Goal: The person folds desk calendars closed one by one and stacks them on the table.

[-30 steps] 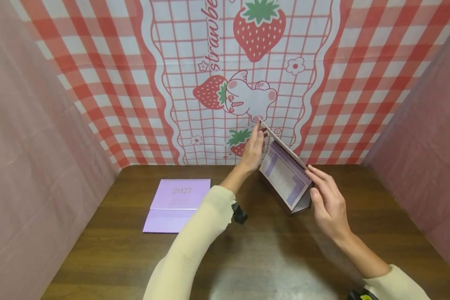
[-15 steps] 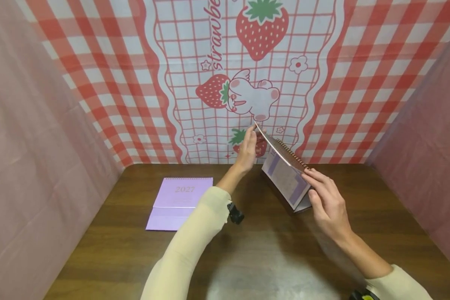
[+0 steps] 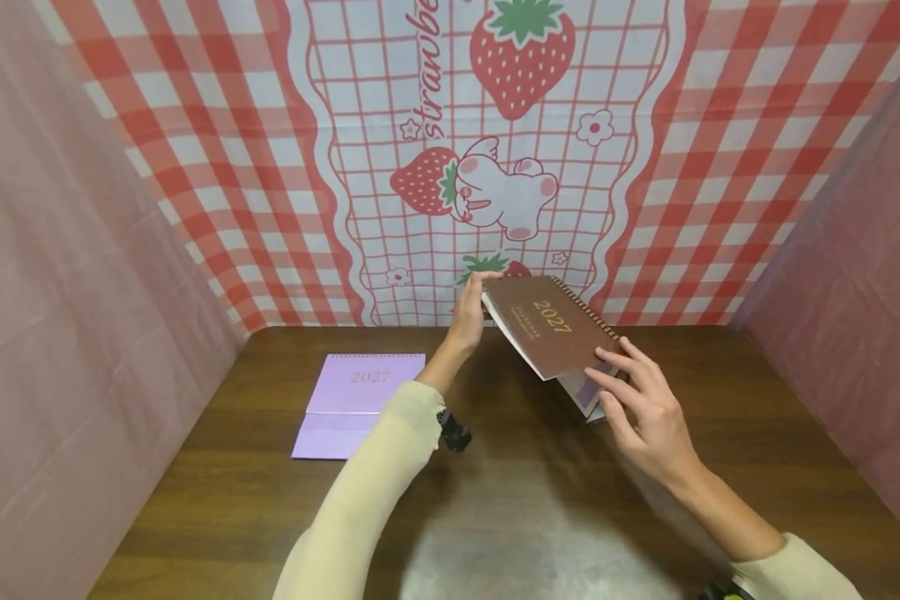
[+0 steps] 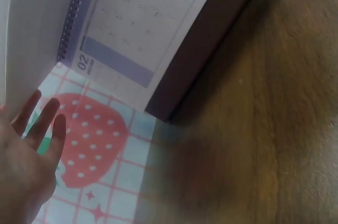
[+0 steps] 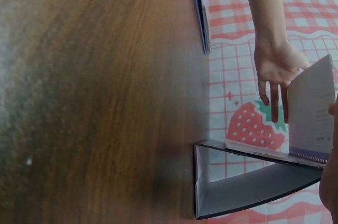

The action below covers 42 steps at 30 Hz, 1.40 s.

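Observation:
A desk calendar with a brown cover marked 2027 stands at the right back of the table, its spiral binding along the top. The cover and some sheets are lifted away from the front, over a purple-bordered page marked 02. At the cover's far upper corner, my left hand holds the edge, with several fingers fairly straight; its thumb is largely hidden in the left wrist view. My right hand touches the calendar's near end by the binding with spread fingertips.
A purple 2027 desk calendar lies at the left on the wooden table. A red-and-white checked strawberry cloth hangs behind, and pink curtains hang at both sides.
The brown cover has swung from nearly edge-on down to the left over the calendar's front. My left hand moved left and down with it; my right fingers have spread, staying at the near end.

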### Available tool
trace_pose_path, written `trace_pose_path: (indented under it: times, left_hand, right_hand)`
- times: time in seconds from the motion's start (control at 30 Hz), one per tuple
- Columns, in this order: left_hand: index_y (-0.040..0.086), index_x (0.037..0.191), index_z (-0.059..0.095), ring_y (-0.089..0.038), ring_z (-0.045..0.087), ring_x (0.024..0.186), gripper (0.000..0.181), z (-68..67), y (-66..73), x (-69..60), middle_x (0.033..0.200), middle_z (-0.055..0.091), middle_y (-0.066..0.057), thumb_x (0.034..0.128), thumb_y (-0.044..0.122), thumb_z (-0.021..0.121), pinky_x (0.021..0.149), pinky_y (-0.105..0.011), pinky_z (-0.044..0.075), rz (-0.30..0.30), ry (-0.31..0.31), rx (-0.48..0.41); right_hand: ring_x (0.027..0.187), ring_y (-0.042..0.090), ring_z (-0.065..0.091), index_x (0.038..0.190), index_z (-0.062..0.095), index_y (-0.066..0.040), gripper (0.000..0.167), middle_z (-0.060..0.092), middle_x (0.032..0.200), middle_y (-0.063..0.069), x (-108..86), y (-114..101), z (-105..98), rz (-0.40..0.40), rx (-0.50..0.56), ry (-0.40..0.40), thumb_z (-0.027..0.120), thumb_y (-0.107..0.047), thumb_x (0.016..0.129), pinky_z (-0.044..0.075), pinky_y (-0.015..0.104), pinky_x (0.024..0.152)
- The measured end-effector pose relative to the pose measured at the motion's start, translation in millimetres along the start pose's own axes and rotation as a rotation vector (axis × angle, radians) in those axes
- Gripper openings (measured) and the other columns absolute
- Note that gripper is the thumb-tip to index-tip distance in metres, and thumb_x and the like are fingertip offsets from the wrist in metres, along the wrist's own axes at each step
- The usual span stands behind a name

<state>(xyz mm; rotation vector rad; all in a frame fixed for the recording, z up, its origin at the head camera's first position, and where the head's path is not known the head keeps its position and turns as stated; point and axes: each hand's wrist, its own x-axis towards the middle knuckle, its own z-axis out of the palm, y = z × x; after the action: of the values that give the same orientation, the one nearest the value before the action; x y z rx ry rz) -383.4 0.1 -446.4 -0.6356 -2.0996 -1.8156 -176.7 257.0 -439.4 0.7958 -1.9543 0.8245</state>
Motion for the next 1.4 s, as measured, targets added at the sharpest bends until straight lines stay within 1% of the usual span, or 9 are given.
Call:
trace_pose_path:
  times: [0.13,0.27,0.5,0.6,0.7,0.77,0.93,1.17,1.4]
  left_hand:
    - [0.014,0.142,0.075,-0.026,0.071,0.136,0.084,-2.0,-7.5,-1.6,0.154,0.072,-0.012,0.1178,0.068,0.014,0.117,-0.038,0.057,-0.011,-0.001,0.015]
    - [0.007,0.142,0.075,-0.035,0.063,0.149,0.079,-4.7,20.4,-15.2,0.159,0.068,-0.019,0.1212,0.054,0.015,0.127,-0.049,0.052,-0.065,-0.010,0.028]
    - [0.036,0.139,0.078,-0.016,0.069,0.137,0.085,4.0,-74.3,6.0,0.157,0.072,0.005,0.1120,0.081,0.011,0.114,-0.040,0.057,-0.083,-0.022,0.128]
    - [0.038,0.138,0.077,-0.016,0.070,0.140,0.090,7.6,-92.7,8.1,0.153,0.075,0.006,0.1079,0.087,0.009,0.120,-0.040,0.055,-0.088,-0.049,0.131]
    - [0.029,0.141,0.077,-0.020,0.070,0.142,0.090,11.0,-92.5,5.3,0.150,0.077,-0.001,0.1122,0.081,0.010,0.123,-0.041,0.055,-0.107,-0.079,0.151]
    - [0.020,0.143,0.076,-0.027,0.070,0.142,0.088,11.2,-57.2,-9.4,0.150,0.077,-0.008,0.1165,0.073,0.011,0.123,-0.044,0.055,-0.140,-0.103,0.189]
    - [0.026,0.150,0.072,-0.031,0.065,0.151,0.087,16.4,-38.2,-20.8,0.156,0.073,-0.007,0.1157,0.073,0.007,0.128,-0.049,0.051,-0.186,-0.182,0.287]
    - [0.038,0.158,0.064,-0.029,0.055,0.162,0.086,28.8,-94.8,-1.3,0.169,0.062,0.005,0.1120,0.080,0.005,0.137,-0.054,0.042,-0.201,-0.259,0.311]
    - [0.037,0.160,0.061,-0.024,0.059,0.156,0.073,36.5,-97.4,-5.3,0.165,0.065,0.001,0.1169,0.072,0.014,0.133,-0.049,0.047,-0.177,-0.255,0.320]
  right_hand:
    - [0.172,0.039,0.038,0.125,0.083,0.002,0.029,0.073,0.141,0.030,-3.3,-2,0,0.023,-0.046,-0.021,0.066,-0.013,0.106,0.026,0.028,0.144]
    - [0.171,0.053,0.030,0.126,0.082,0.001,0.031,0.068,0.148,0.029,-7.9,-5,-1,0.063,-0.076,-0.070,0.072,-0.002,0.096,0.022,0.023,0.142]
    - [0.170,0.062,0.023,0.125,0.084,0.000,0.028,0.058,0.161,0.032,-13.2,-6,1,0.036,-0.090,-0.095,0.070,-0.007,0.101,0.017,0.036,0.144]
    - [0.169,0.066,0.024,0.123,0.084,0.000,0.029,0.055,0.164,0.033,-14.3,-5,1,0.042,-0.103,-0.107,0.067,-0.014,0.105,0.015,0.040,0.145]
    - [0.165,0.070,0.026,0.121,0.084,0.003,0.029,0.053,0.165,0.035,-15.2,-4,0,0.054,-0.120,-0.115,0.068,-0.013,0.101,0.014,0.034,0.145]
    - [0.163,0.072,0.028,0.119,0.083,0.006,0.030,0.051,0.165,0.037,-15.6,-4,0,0.060,-0.127,-0.116,0.071,-0.009,0.096,0.012,0.028,0.144]
    - [0.164,0.069,0.031,0.116,0.083,0.008,0.031,0.048,0.167,0.038,-15.4,-4,0,0.068,-0.134,-0.112,0.074,0.000,0.087,0.012,0.022,0.144]
    - [0.169,0.060,0.030,0.106,0.085,0.002,0.022,0.050,0.167,0.036,-15.0,-5,-1,0.080,-0.139,-0.114,0.073,0.000,0.088,0.012,0.021,0.143]
    - [0.170,0.057,0.031,0.108,0.085,-0.005,0.023,0.050,0.168,0.034,-15.6,-6,-2,0.100,-0.144,-0.116,0.073,0.000,0.088,0.012,0.022,0.142]
